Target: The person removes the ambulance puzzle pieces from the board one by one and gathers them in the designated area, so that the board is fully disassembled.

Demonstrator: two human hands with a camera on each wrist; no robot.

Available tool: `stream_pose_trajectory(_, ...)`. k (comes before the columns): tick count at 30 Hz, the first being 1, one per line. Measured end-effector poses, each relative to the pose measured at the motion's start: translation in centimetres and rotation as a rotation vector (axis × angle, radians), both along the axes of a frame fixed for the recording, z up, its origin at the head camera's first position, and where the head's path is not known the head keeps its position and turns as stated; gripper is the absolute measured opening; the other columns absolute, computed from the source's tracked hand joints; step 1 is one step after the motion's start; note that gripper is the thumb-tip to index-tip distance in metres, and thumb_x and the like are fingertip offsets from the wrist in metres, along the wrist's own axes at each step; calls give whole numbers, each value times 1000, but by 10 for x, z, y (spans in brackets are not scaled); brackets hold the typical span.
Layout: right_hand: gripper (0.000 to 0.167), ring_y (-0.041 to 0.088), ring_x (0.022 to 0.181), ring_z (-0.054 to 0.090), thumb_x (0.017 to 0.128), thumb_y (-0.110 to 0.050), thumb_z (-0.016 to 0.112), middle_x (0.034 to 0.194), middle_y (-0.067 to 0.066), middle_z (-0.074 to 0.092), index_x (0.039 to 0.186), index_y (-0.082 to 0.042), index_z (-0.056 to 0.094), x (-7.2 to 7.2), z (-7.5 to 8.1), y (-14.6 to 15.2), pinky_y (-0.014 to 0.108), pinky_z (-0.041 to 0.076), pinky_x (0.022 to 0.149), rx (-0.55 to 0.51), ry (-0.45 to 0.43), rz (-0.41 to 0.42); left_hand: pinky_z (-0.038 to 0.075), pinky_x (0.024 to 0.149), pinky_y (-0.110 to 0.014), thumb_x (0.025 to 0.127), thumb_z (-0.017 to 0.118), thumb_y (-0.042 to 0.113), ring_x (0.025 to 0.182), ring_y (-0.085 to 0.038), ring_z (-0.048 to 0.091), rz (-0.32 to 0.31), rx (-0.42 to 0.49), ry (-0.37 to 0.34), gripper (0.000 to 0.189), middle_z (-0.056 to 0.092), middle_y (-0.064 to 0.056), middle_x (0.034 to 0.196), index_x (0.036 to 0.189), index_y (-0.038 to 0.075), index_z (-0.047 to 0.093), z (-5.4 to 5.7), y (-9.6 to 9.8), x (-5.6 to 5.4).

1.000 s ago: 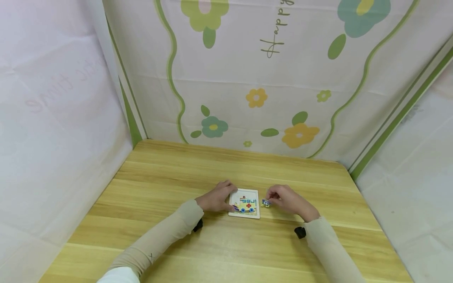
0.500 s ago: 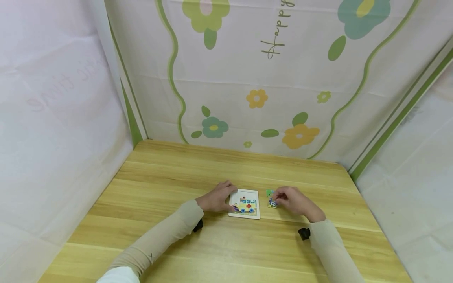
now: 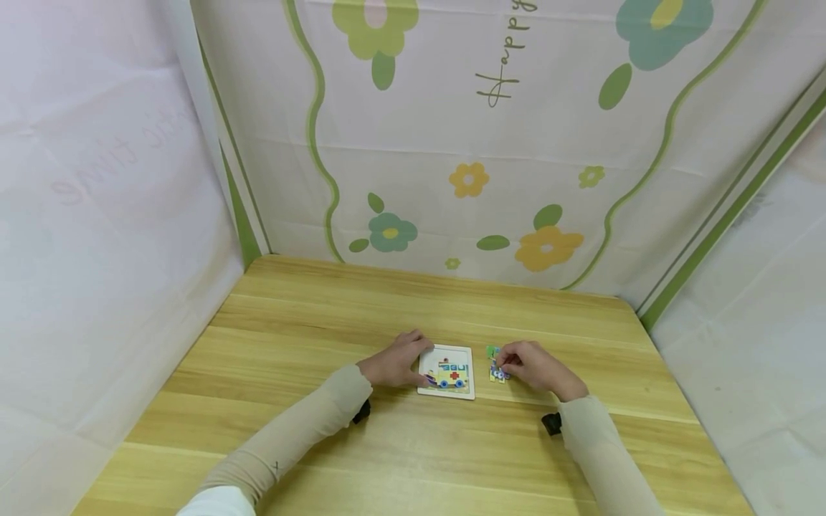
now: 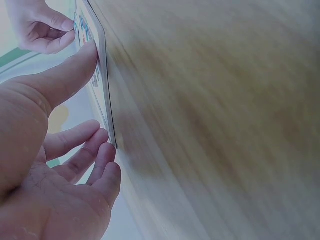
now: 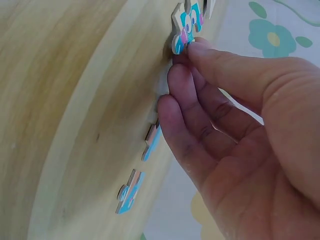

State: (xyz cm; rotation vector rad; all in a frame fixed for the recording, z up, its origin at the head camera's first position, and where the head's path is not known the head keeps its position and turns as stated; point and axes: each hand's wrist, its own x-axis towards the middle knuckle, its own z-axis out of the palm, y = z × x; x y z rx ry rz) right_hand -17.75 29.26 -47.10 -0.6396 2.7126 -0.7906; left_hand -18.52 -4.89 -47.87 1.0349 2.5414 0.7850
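Observation:
A small square puzzle board (image 3: 431, 355) with an ambulance picture lies flat on the wooden table. At its left side my left hand (image 3: 396, 360) holds it, with the thumb (image 4: 86, 62) on the face near the edge and the fingers at the far corner. My right hand (image 3: 534, 367), just right of the board, pinches a blue-and-white jigsaw piece (image 5: 187, 22) between thumb and fingertips, raised at a tilt. A green piece (image 3: 492, 352) shows close beyond the fingertips. In the right wrist view, two more pieces, one blue (image 5: 151, 142) and one blue-and-pink (image 5: 131, 192), lie under the hand.
The wooden table (image 3: 310, 308) reaches back to a white cloth wall (image 3: 413, 107) printed with flowers. Similar white cloth stands along both the left side (image 3: 116, 236) and the right side (image 3: 748, 322).
My right hand has moved a little right, away from the board, and the green piece has come into sight beside its fingers. My left hand and the board have stayed put.

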Motion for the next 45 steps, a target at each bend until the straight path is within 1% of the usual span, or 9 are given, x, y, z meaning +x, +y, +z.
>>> stream_pose_trajectory(6,12,10,89,64,101,1,66,101,3,75,102,-7,75,-1,-1,0,26,56,77,-3,-10,-10,42,97,-36,93,83,25,112,-21,42,8,5,-7,67,51,-11,134,148,2,53,0,0,0)
stream_pose_trajectory(11,10,11,91,66,100,-1,68,104,5,76,106,-5,75,-2,4,-1,27,57,79,8,-8,-6,42,98,-37,94,82,26,114,-22,41,10,7,-18,67,50,-11,136,149,3,52,-1,0,-2)
stream_pose_trajectory(18,14,16,94,71,97,-2,74,108,10,76,111,0,74,-4,18,-10,31,60,82,25,3,57,42,98,-37,93,82,26,114,-22,41,0,16,-16,66,50,-12,135,147,2,52,-2,0,-2)
stream_pose_trajectory(24,25,21,100,70,95,-4,77,114,13,74,118,2,73,-7,26,-32,37,60,87,74,-13,94,42,97,-38,93,83,26,114,-23,41,-9,24,-8,66,50,-13,135,146,1,52,-1,0,-2)
stream_pose_trajectory(29,25,26,105,70,96,-3,75,118,15,73,120,2,72,-7,26,-54,41,60,90,81,-20,150,42,96,-37,93,83,25,113,-23,41,-2,20,-15,65,50,-12,135,146,2,53,-1,0,-1)
stream_pose_trajectory(33,23,25,106,69,98,-4,74,120,14,73,120,0,73,-10,26,-70,42,60,92,87,-8,181,43,96,-36,93,83,25,113,-22,42,5,18,-16,65,50,-11,135,146,3,53,-2,1,-1)
stream_pose_trajectory(38,24,23,107,69,97,-3,75,120,12,73,121,-2,74,-15,25,-86,40,59,94,102,12,227,43,97,-38,93,83,25,112,-23,43,4,22,-12,64,51,-12,135,145,2,54,-1,0,-2)
stream_pose_trajectory(42,26,22,106,68,95,-3,77,120,11,73,121,-2,74,-18,19,-94,39,58,94,116,7,238,43,96,-38,93,84,24,112,-23,42,-3,28,-10,62,51,-13,135,144,3,55,0,0,-2)
stream_pose_trajectory(45,24,23,107,67,95,0,75,121,10,71,119,-3,75,-19,16,-97,40,58,93,113,-21,223,42,95,-37,93,84,24,111,-23,42,-8,33,-13,62,51,-14,135,143,2,55,1,1,-2)
